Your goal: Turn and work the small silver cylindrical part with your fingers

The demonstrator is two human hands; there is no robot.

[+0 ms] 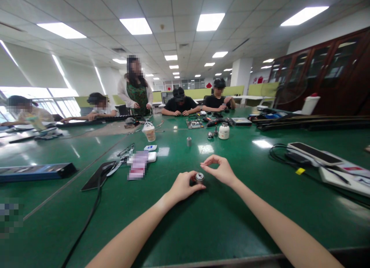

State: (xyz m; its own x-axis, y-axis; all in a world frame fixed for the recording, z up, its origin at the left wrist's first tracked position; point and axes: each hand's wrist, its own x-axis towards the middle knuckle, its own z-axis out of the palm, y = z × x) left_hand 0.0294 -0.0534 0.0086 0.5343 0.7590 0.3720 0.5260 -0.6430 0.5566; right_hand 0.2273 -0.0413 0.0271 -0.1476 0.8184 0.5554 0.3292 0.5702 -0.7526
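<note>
My left hand (185, 185) curls its thumb and fingers round a small silver metal cylinder (199, 178), which stands upright on the green table. Dark openings show in the cylinder's top face. Just beyond it to the right, my right hand (220, 170) hovers above the table with thumb and index finger pinched together. Whatever may be between those fingertips is too small to make out. A second metal cylinder (189, 141) stands farther away, straight ahead. Beyond it to the right are small metal parts (210, 135) beside a white jar (223, 131).
On the left lie a black cable (98, 196), a dark flat panel (98, 176) and a purple packet (138, 164). A plastic cup (150, 134) and a circuit board (194, 124) sit farther off. Cables and white devices (315, 154) occupy the right. Several people are around the far side.
</note>
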